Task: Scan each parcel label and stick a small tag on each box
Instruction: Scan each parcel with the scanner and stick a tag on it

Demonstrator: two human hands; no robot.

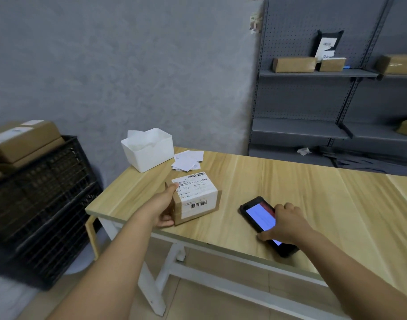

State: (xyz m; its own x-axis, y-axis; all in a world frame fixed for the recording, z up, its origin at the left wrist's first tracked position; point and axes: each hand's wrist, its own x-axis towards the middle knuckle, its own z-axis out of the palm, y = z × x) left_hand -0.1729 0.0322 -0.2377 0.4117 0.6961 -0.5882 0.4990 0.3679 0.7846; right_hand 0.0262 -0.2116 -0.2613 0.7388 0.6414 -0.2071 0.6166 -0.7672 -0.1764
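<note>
Parcel is sitting on the wooden table, toward 10 o'clock from the scanner, with its white shipping label facing up and both barcodes showing. The left hand is gripping the box's near-left corner, thumb curled over the top edge and fingers wrapping the side. The right hand is closing round the handheld scanner, which is lying flat on the table with its screen lit; fingers are reaching over its far edge and the thumb is pressing the near edge.

Judging by this, the work is sitting at the scan step for this box: the device is not yet pointing at the label, and no small tag is showing on the visible faces. The loose white tags are lying at 12 o'clock from the parcel, just beside the white bin, so tagging seems to be waiting.

More boxes are stacking up on the black crate at 9 o'clock, seemingly awaiting their turn. Several parcels are resting on the grey shelving at 2 o'clock; whether those are finished I cannot tell.
</note>
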